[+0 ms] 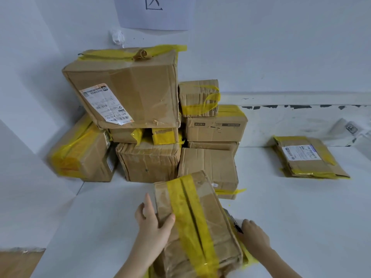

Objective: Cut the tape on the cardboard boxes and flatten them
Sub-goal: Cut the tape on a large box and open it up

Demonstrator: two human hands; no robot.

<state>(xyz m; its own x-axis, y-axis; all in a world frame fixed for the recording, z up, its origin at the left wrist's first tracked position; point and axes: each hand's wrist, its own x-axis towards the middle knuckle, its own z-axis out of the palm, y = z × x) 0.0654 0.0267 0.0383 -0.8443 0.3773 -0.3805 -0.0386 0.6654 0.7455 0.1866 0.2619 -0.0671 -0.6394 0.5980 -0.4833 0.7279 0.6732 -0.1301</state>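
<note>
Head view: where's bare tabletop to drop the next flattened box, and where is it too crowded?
Bare white tabletop lies between the right hand and the flattened boxes at right, and again left of the left hand. The back left corner is crowded: the stacked boxes reach nearly to the held box.

Parcel sorting room, stacked taped cardboard boxes point(128, 93), white table point(281, 207), bare walls

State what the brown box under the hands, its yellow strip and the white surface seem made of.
Brown box: creased, matte cardboard with worn edges. Yellow strip: glossy plastic tape, apparently, wrinkled and catching light. White surface: smooth, matte; laminate or painted board, can't tell.
</note>
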